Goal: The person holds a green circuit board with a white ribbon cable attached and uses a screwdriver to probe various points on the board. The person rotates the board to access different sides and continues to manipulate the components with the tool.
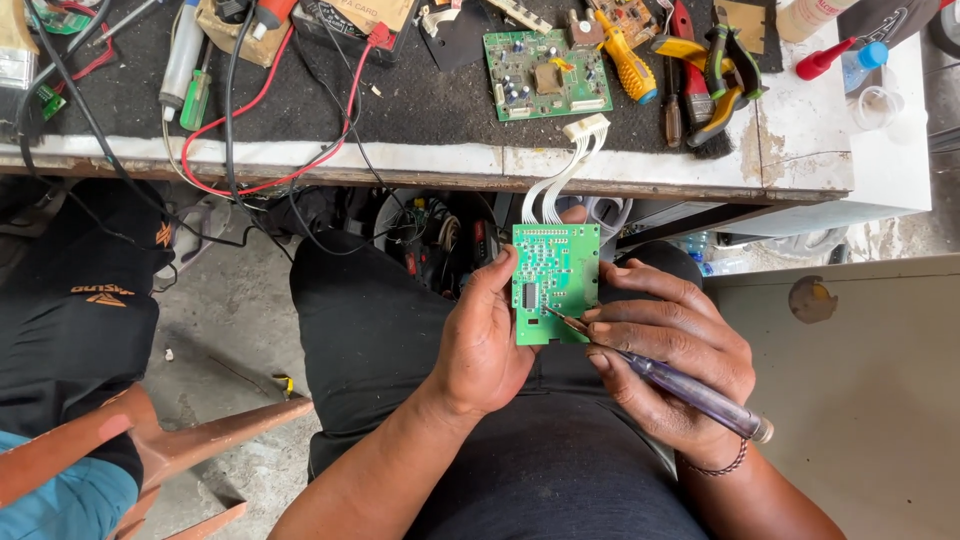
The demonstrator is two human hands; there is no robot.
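Here, a green circuit board (556,282) is gripped by the left hand (487,345).
A screwdriver (665,378), clasped in the right hand (672,362), is touched to the board's face.

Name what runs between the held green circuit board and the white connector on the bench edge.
White ribbon wires join the held board to the white connector, seen in the head view.

Room around the board – tight

Upward passage is blocked by white wires (560,175) and bench edge (400,172); sideways, open lap.

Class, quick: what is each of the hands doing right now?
Left hand: closed on the green circuit board.
Right hand: closed on a clear purple screwdriver, its tip on the board.
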